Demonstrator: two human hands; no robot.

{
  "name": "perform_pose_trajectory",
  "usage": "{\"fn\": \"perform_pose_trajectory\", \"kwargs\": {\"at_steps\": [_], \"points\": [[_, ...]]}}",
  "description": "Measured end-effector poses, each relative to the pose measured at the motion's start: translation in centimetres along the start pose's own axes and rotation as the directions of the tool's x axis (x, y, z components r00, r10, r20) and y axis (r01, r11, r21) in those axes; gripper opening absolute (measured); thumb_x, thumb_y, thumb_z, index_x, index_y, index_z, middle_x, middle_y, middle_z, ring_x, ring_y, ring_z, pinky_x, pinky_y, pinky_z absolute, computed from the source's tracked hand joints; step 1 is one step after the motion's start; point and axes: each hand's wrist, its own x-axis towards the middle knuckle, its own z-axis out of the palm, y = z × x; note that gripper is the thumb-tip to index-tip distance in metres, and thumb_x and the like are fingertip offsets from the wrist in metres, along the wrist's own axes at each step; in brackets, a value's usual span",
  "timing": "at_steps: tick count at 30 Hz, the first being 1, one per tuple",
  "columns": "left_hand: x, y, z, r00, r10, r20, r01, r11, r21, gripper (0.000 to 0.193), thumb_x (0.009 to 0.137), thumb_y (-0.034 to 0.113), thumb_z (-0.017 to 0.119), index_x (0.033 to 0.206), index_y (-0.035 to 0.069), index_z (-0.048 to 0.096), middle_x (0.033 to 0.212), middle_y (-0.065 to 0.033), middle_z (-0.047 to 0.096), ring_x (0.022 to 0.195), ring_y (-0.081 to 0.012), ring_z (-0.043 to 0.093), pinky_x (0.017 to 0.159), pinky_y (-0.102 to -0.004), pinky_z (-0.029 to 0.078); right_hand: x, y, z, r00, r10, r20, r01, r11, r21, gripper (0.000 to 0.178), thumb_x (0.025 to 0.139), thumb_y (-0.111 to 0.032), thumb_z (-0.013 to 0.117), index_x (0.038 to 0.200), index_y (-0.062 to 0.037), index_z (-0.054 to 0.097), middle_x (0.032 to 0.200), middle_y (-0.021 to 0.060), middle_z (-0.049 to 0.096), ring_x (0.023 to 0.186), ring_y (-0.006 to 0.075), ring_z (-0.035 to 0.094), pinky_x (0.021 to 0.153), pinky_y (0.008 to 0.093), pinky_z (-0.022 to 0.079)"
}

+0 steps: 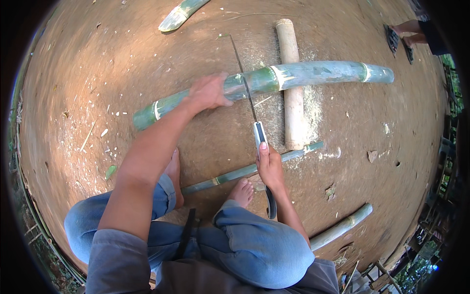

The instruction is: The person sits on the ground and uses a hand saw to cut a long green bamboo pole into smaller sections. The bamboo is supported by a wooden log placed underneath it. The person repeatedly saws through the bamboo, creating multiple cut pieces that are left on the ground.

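My left hand [208, 92] presses down on a thick green bamboo pole [313, 73] that lies across a pale, dry bamboo log [293, 105] on the dirt ground. My right hand [269, 165] grips the handle of a hand saw [245, 81]. Its thin blade runs away from me and crosses the green pole just right of my left hand. Pale sawdust lies around the log under the cut. My bare feet rest beside a thin green bamboo stick [245, 171] near my knees.
Another thin bamboo piece [342, 226] lies at lower right, and a split green piece [178, 15] at the top. Another person's sandalled feet [401, 36] stand at upper right. Wood chips dot the brown dirt [98, 73].
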Motion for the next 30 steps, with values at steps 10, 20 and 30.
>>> {"fn": "perform_pose_trajectory", "kwargs": {"at_steps": [10, 20, 30], "points": [[-0.6, 0.8, 1.5, 0.996, -0.038, -0.083, 0.049, 0.991, 0.126, 0.069, 0.068, 0.034, 0.089, 0.119, 0.0, 0.057, 0.11, -0.0248, 0.069, 0.104, -0.0425, 0.068, 0.09, -0.0502, 0.054, 0.0, -0.1, 0.3, 0.998, 0.047, 0.046, -0.044, 0.997, -0.059, 0.054, 0.107, -0.045, 0.044, 0.096, 0.0057, 0.062, 0.072, 0.0262, 0.06, 0.069, 0.0431, 0.062, 0.066, 0.0506, 0.046], [-0.3, 1.3, 2.1, 0.994, -0.102, -0.043, 0.107, 0.984, 0.141, 0.072, 0.067, 0.033, 0.091, 0.121, -0.001, 0.057, 0.111, -0.0232, 0.069, 0.102, -0.0412, 0.069, 0.09, -0.0476, 0.056, -4.2, -0.2, 0.1, 0.997, 0.063, -0.039, -0.067, 0.989, -0.128, 0.051, 0.107, -0.042, 0.047, 0.098, 0.005, 0.063, 0.075, 0.0301, 0.062, 0.072, 0.0512, 0.064, 0.065, 0.0521, 0.048], [-0.4, 0.3, 3.4, 0.992, 0.008, -0.126, 0.013, 0.985, 0.17, 0.078, 0.065, 0.035, 0.091, 0.125, -0.002, 0.056, 0.098, -0.0283, 0.071, 0.092, -0.0441, 0.071, 0.082, -0.05, 0.056, -5.7, 1.9, -1.1, 1.0, 0.017, -0.011, -0.017, 0.998, -0.06, 0.048, 0.107, -0.039, 0.047, 0.095, 0.0047, 0.062, 0.07, 0.0277, 0.06, 0.071, 0.0485, 0.063, 0.065, 0.0516, 0.048]]}}
